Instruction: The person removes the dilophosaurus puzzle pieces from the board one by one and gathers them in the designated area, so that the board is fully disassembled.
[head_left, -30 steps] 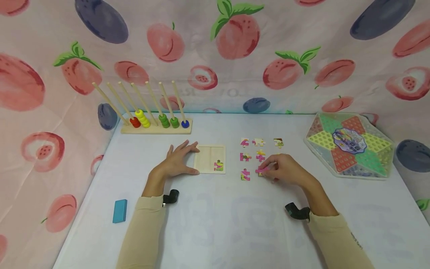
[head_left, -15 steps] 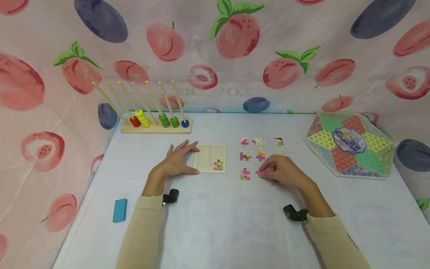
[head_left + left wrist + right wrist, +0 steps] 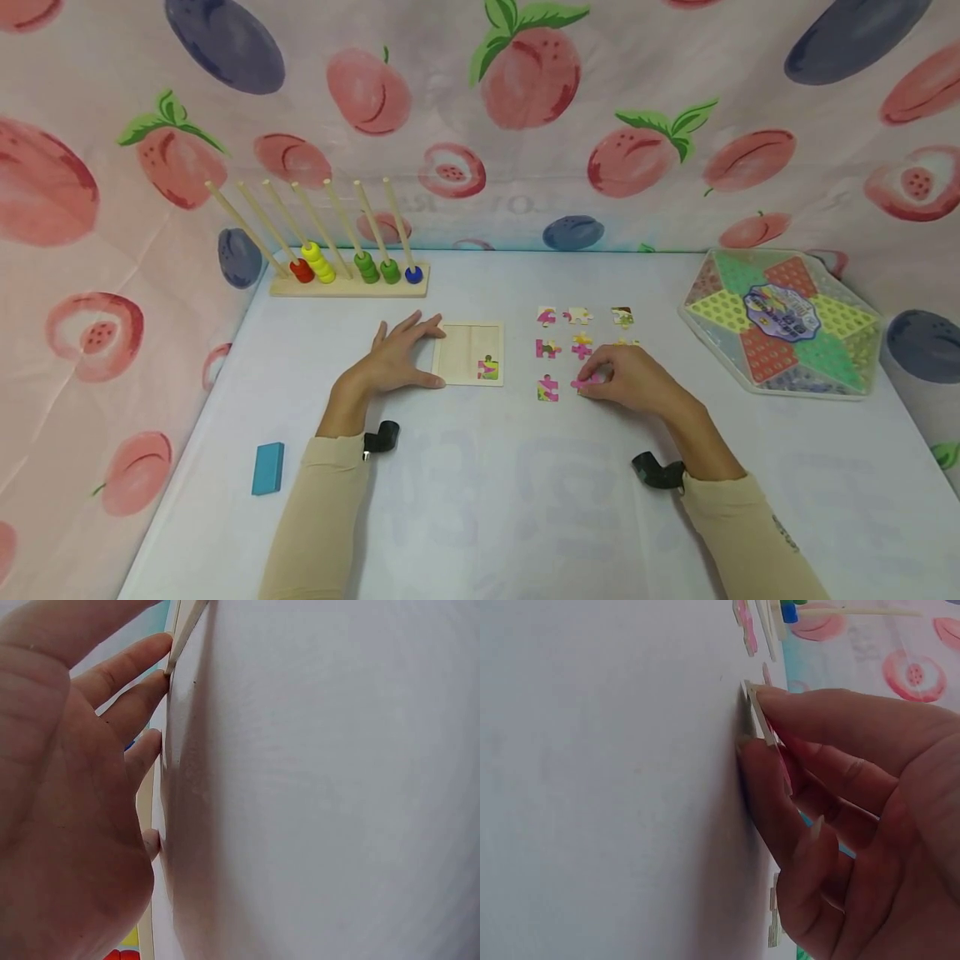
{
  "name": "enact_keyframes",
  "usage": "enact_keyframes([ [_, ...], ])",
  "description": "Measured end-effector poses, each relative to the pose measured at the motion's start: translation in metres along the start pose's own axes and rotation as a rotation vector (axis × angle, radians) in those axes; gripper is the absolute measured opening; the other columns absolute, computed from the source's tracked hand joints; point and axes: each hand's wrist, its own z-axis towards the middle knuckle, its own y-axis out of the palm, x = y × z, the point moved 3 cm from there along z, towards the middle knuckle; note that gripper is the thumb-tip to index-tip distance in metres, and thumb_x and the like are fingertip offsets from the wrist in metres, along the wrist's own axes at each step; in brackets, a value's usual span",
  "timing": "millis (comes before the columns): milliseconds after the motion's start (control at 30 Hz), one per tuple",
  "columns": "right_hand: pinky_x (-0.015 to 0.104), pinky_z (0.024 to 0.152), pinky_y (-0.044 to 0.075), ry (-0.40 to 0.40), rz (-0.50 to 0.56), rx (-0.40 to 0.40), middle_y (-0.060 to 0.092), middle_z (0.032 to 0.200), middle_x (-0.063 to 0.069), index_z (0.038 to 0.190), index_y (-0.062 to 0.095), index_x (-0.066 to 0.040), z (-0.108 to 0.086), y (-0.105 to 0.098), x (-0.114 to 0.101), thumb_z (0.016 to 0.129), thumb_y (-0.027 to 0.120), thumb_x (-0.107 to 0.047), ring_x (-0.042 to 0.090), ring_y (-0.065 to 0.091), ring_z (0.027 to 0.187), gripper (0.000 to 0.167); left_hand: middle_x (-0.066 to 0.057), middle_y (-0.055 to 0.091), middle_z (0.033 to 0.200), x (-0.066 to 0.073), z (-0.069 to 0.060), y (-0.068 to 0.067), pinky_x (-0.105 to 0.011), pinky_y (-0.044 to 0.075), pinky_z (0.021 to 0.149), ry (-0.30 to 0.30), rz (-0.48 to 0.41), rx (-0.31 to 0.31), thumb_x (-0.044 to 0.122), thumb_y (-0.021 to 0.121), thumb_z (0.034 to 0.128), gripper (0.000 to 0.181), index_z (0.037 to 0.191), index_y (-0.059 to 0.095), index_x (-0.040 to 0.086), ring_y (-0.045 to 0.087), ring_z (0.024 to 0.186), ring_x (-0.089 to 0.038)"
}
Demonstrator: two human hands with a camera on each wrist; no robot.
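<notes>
My left hand (image 3: 393,358) rests at the left side of a shallow wooden puzzle tray (image 3: 453,354). Its fingers are spread, the thumb at the near corner and fingertips at the far one; in the left wrist view the straight fingers touch the tray's edge. One jigsaw piece (image 3: 488,368) lies in the tray's near right corner. With thumb and fingers, my right hand (image 3: 637,379) pinches a pink puzzle piece (image 3: 584,383). The right wrist view shows this piece (image 3: 761,716) tilted, at or just off the table. Several loose pieces (image 3: 548,388) lie in rows around that hand.
Behind the left hand stands a wooden bead stacker (image 3: 348,287) with tall pegs. A hexagonal board game box (image 3: 780,325) lies at the back right. A blue block (image 3: 267,468) sits at the left on the white tabletop (image 3: 495,500). Fruit-printed cloth (image 3: 525,225) hangs behind.
The right wrist and forearm have shifted slightly left, while the fingers stay on the pink puzzle piece. My left hand and the tray have not moved.
</notes>
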Motion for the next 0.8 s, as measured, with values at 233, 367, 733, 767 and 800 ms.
enact_keyframes([
  [233,0.031,0.076,0.043,0.023,-0.041,-0.019,0.072,0.094,0.000,0.094,0.077,-0.018,0.0024,0.0009,0.0012,0.083,0.083,-0.022,0.018,0.054,0.088,0.012,0.003,0.030,0.170,-0.0002,-0.0003,-0.0001,-0.062,-0.014,0.127,0.007,-0.007,0.001,0.033,0.090,0.0756,0.075,0.141,0.055,0.022,0.009,0.163,-0.027],
  [367,0.034,0.081,0.045,0.027,-0.045,-0.022,0.073,0.097,0.000,0.092,0.077,-0.019,0.0020,0.0009,0.0017,0.083,0.084,-0.024,0.020,0.057,0.093,0.012,0.003,0.029,0.170,-0.0005,-0.0004,0.0001,-0.062,-0.014,0.127,0.010,-0.003,0.000,0.033,0.090,0.0757,0.075,0.141,0.055,0.022,0.009,0.163,-0.027],
  [733,0.033,0.082,0.045,0.013,-0.014,-0.018,0.071,0.096,0.000,0.095,0.078,-0.019,0.0022,0.0032,0.0081,0.082,0.085,-0.027,0.017,0.056,0.092,0.016,0.003,0.029,0.170,0.0003,-0.0007,-0.0006,-0.062,-0.015,0.127,0.007,-0.010,0.000,0.032,0.090,0.0756,0.075,0.141,0.055,0.022,0.009,0.163,-0.027],
  [767,0.033,0.081,0.045,0.012,-0.011,-0.016,0.071,0.096,0.000,0.095,0.078,-0.020,0.0020,0.0034,0.0084,0.082,0.085,-0.027,0.017,0.056,0.092,0.016,0.003,0.029,0.170,-0.0002,-0.0006,-0.0005,-0.062,-0.015,0.127,0.007,-0.010,-0.001,0.032,0.090,0.0757,0.075,0.141,0.055,0.022,0.009,0.163,-0.027],
  [800,0.033,0.081,0.045,0.010,-0.007,-0.014,0.071,0.095,0.000,0.095,0.078,-0.020,0.0018,0.0035,0.0085,0.082,0.086,-0.027,0.017,0.055,0.091,0.016,0.003,0.029,0.170,-0.0003,-0.0005,-0.0004,-0.062,-0.014,0.127,0.007,-0.009,-0.001,0.033,0.090,0.0757,0.075,0.141,0.055,0.022,0.009,0.163,-0.027],
])
